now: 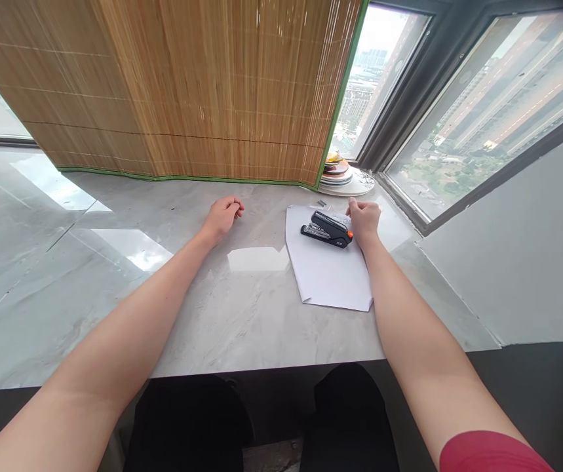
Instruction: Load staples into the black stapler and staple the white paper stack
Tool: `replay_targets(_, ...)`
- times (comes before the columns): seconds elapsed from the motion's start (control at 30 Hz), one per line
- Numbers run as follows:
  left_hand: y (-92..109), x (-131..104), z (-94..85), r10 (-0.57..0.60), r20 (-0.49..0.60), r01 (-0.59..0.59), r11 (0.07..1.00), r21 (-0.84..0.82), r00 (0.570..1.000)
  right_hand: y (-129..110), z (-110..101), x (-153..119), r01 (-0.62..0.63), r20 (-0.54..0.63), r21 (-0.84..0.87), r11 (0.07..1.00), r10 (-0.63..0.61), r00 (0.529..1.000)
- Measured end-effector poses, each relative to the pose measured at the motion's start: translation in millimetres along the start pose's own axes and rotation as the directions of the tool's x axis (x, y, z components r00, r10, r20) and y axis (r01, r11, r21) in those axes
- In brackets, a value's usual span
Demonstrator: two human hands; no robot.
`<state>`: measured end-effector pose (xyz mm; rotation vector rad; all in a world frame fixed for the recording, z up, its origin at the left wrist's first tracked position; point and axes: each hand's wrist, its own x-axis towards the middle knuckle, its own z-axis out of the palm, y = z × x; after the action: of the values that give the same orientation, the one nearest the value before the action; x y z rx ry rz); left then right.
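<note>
My left hand (223, 216) rests loosely curled on the grey marbled counter (242, 314), with nothing visible in it. Closed in a loose fist, my right hand (364, 218) lies by the upper right edge of a stack of white paper (333, 278). A black stapler (328, 229) with an orange part at its right end lies on the paper, just left of my right hand. Small staple strips (322, 204) sit at the paper's top edge. Neither hand appears to hold anything.
A bamboo blind (202, 92) with a green border hangs down behind the counter. Stacked plates (347, 180) stand in the back right corner by the windows (487, 124). A white wall (517, 262) bounds the right side.
</note>
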<state>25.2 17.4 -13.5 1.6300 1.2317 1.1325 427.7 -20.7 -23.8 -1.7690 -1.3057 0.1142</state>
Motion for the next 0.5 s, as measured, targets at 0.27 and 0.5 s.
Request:
replay_targets(0.27, -1.0, -0.1, -0.6, -0.011, 0.01, 0.01, 0.998, 0.058, 1.0, -15.9, 16.4, 3.9, 0.395, 0.379, -0.146, 0.907, -0.318, 0.869)
replay_targets(0.5, 2.2, -7.7, 0.8, 0.035, 0.02, -0.039, 0.969, 0.245, 0.999, -13.5, 24.2, 6.6, 0.362, 0.492, -0.251, 0.898, -0.203, 0.847)
